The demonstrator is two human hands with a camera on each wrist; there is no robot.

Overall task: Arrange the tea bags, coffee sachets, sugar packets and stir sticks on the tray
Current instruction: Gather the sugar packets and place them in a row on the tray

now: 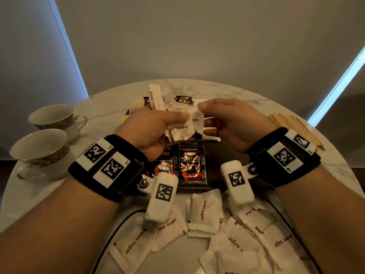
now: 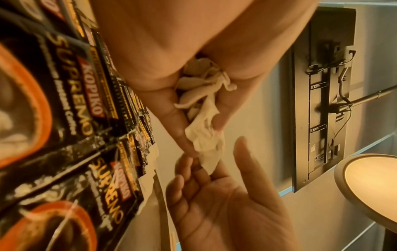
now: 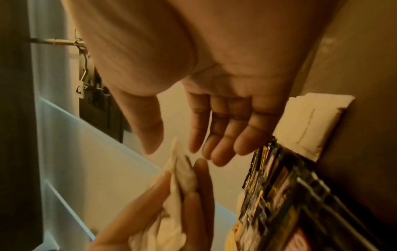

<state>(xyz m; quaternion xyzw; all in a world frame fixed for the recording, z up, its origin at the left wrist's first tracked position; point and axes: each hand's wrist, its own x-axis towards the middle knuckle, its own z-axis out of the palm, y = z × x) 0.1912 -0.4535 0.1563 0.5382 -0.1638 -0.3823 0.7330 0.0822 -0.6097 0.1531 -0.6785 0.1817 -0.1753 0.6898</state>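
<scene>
Both hands are raised above the tray, close to each other. A bunch of brown sugar packets is gripped in the left hand, with thumb and fingers curled around it. The right hand is relaxed and nearly straight; in the wrist views its fingertips come just beside the free end of the bunch, but nothing is clearly pinched by them. From the head view alone, contact of the thumb with the paper cannot be excluded.

Many more sugar packets are scattered on the marble table in front of the tray. Coffee sachets are laid in rows inside the tray, and stir sticks are piled at the right side of the table. Two teacups stand at the left.

The packets are judged to be very light, thin and soft. The paper is easily creased, and the held ones look already crumpled. A flat pinch across the middle of the stack, thumb on one face and fingers on the other, is probably best. When only a corner is taken, the stack may fan out and single packets may slip. A hard squeeze should be avoided, because a seam could burst and the sugar be spilled.
</scene>
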